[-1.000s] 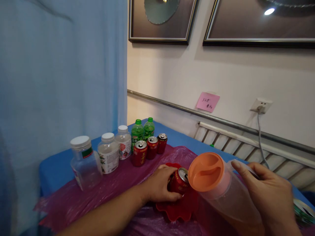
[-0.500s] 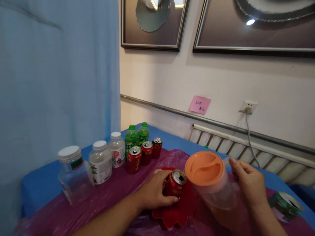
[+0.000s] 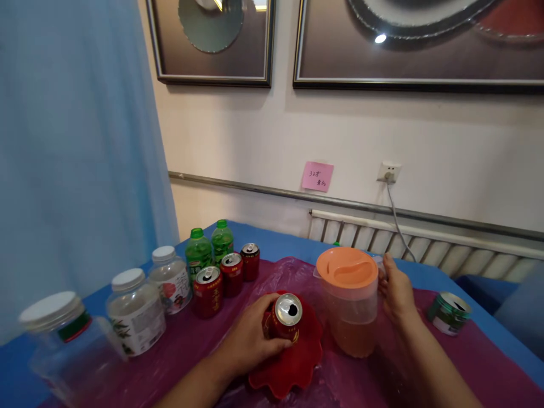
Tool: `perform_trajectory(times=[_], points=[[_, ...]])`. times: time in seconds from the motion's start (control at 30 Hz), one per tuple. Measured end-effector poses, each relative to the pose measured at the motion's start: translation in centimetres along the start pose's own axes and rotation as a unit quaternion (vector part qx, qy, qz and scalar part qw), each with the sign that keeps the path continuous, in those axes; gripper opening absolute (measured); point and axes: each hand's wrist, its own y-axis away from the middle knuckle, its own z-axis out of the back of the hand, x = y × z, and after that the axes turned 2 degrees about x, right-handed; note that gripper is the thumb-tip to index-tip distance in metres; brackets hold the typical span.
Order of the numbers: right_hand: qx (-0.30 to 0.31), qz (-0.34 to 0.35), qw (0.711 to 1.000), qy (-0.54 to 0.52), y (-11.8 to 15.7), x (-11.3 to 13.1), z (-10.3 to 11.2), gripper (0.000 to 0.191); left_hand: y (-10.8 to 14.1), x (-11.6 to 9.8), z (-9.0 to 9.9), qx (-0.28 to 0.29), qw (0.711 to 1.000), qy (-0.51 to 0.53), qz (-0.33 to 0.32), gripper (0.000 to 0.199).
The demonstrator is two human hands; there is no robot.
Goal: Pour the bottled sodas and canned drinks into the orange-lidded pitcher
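Presently, the left hand [image 3: 255,330] is wrapped around the side of a red drink can [image 3: 285,313], thumb toward the near side, fingers behind. The can is upright over a red scalloped dish [image 3: 293,371]; whether its base touches the dish cannot be determined. The right hand [image 3: 398,290] has its fingers curled around the handle of an orange-lidded translucent pitcher [image 3: 352,314], which is upright beside the dish, spout toward the can. As to progress: the can is opened, its drinking hole dark, and its fill level cannot be seen. No stream passes between the two vessels. Brownish liquid [image 3: 353,338] occupies the lower part of the pitcher, so its contents are judged not used up. Three further red cans [image 3: 207,293] stand in a row at the left, apart from both hands, before two green plastic bottles [image 3: 198,253] and near three white-capped clear jars [image 3: 136,317]. A green can [image 3: 449,313] stands right of the right hand on the purple plastic sheet [image 3: 488,362], untouched.
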Motion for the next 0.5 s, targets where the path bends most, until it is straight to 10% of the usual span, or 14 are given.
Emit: perform_trajectory(times=[0.5], points=[[-0.178, -0.010, 0.983, 0.053, -2.4, -0.8, 0.9, 0.053, -0.3, -0.6, 0.4, -0.019, 0.998, -0.064, -0.022, 0.063]])
